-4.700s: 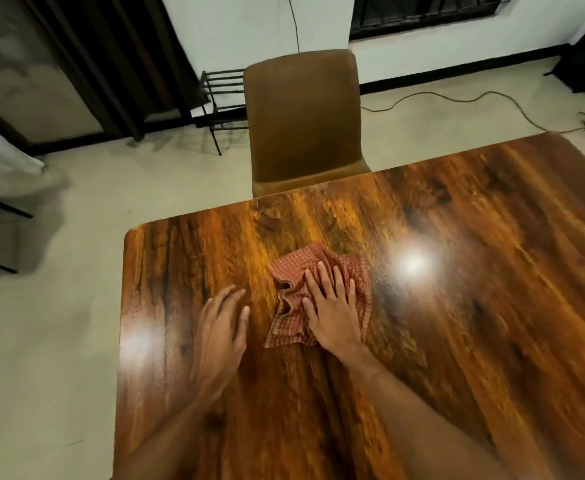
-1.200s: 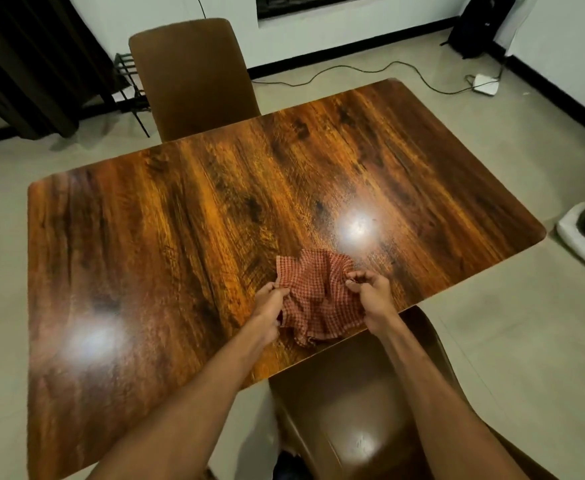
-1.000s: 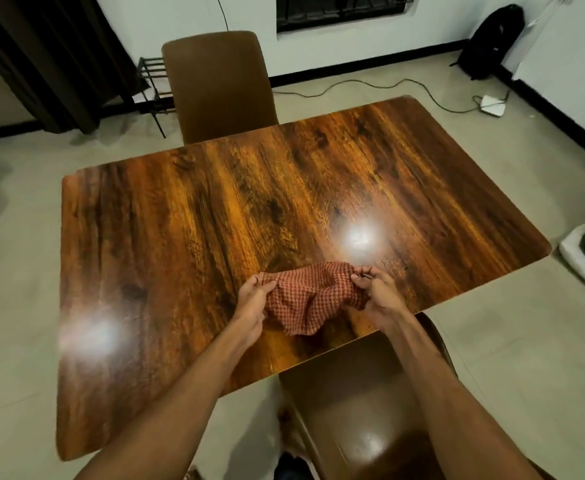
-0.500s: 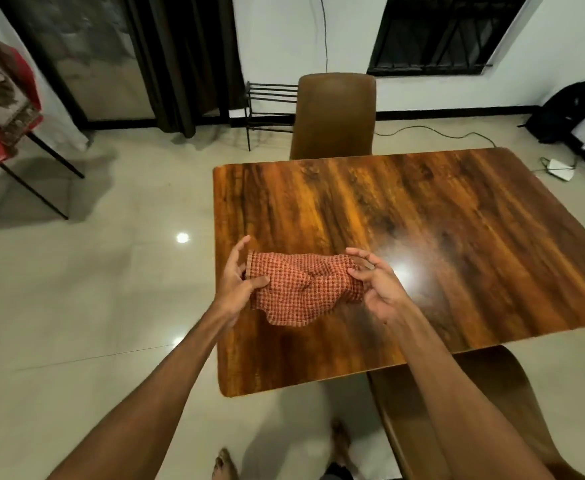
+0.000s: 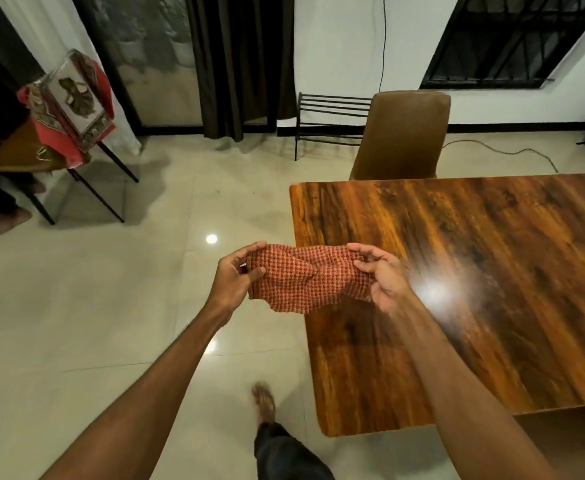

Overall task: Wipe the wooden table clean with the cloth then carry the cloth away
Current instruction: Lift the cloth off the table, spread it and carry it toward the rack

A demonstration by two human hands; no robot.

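A red checked cloth [image 5: 304,277] hangs stretched in the air between both hands, over the left edge of the glossy wooden table [image 5: 474,271]. My left hand [image 5: 235,275] pinches the cloth's left end, out over the tiled floor. My right hand [image 5: 382,275] pinches its right end, above the tabletop. The cloth sags in the middle and does not touch the table.
A brown chair [image 5: 403,133] stands at the table's far side, with a black metal rack [image 5: 332,123] behind it. Another brown chair seat [image 5: 575,441] shows at bottom right. A small table with a red cloth [image 5: 66,109] and a person's feet [image 5: 3,220] are at the left. My foot [image 5: 265,400] steps on the tiles.
The cloth was wiped flat on the table, then lifted by both hands. In the last half second I have moved left, so the cloth hangs at the table's left edge.
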